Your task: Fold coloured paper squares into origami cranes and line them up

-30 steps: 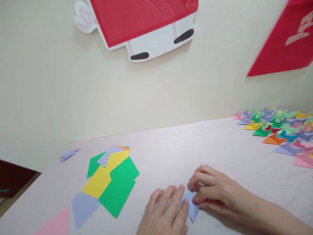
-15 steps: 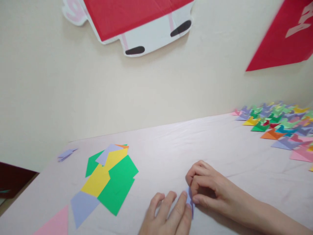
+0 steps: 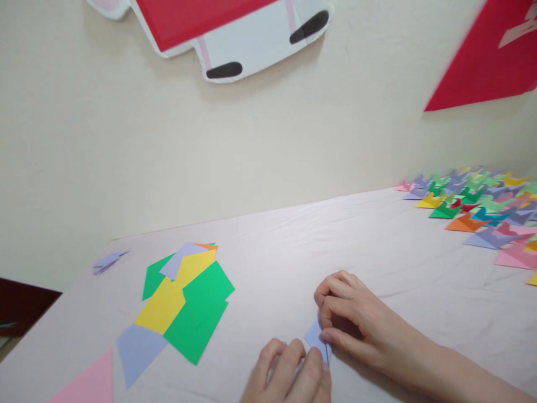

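Observation:
A small lilac paper piece lies on the pale tablecloth near the front edge. My right hand curls over it, fingertips pinching its right side. Below it, at the picture's lower edge, my left hand presses its fingertips down on the paper's lower left side. Most of the paper is hidden under the two hands.
A loose pile of flat paper sheets, green, yellow, lilac and orange, lies to the left, with a pink sheet at the lower left. A folded lilac piece sits at the far left. Several folded coloured shapes cover the right side. A wall rises behind.
The view has tilted downward a little. My right hand has drawn in over the lilac paper and my left hand has slid lower; less of the paper shows than a second ago.

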